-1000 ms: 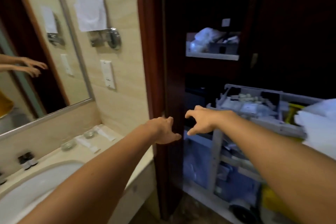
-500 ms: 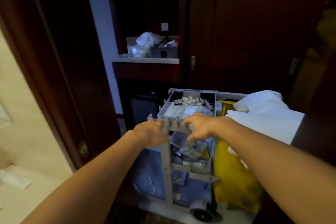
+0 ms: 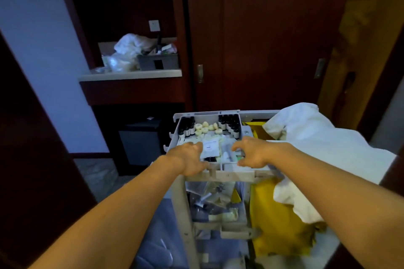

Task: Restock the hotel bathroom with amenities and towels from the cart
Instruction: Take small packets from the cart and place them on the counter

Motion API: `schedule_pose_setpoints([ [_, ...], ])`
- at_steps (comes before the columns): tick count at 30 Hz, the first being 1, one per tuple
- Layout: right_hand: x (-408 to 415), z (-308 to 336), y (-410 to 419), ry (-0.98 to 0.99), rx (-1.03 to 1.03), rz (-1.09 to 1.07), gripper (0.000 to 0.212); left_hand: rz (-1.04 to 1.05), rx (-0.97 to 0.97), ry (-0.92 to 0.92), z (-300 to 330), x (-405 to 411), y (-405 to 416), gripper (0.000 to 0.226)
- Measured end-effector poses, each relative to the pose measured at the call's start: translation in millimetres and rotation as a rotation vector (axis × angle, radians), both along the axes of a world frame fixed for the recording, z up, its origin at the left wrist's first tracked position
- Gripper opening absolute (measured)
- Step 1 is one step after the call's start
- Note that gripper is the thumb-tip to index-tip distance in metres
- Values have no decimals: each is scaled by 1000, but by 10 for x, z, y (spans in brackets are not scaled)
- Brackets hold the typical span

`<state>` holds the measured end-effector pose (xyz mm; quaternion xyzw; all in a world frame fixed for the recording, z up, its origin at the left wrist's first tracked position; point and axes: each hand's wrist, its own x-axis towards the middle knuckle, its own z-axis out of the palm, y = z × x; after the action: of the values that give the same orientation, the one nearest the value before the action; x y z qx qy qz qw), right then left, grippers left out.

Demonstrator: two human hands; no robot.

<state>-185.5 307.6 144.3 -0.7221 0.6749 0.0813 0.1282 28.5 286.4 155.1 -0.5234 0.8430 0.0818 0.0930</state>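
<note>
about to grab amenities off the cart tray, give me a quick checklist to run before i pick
1. Tray within reach: ok, both hands are over its near end.
2. Left hand free: ok, it rests at the near rim, gripping nothing.
3. Right hand free: ok, fingers curled loosely above the packets, nothing held.
4. Dark bottles stocked: ok, rows at both far corners.
5. White sachet reachable: ok, lying between the hands.
6. Towels on the cart: ok, piled to the right.

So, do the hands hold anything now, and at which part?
Nothing is held. The left hand and right hand hover, fingers loosely curled, over the grey plastic amenity tray; no grip on any packet is visible.
</note>
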Motion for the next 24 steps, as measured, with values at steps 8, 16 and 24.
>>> schedule_pose_setpoints([
  [8,-139,-351,-618,-25,38,-86,44,-84,5,2,-346,-12,-819,58],
  [16,-267,-716,-1192,-38,65,-113,43,-82,82,32,-732,-132,-1424,57],
  [24,-369,-936,-1788,-132,67,-88,30,-74,156,102,-1122,-416,-2002,80],
])
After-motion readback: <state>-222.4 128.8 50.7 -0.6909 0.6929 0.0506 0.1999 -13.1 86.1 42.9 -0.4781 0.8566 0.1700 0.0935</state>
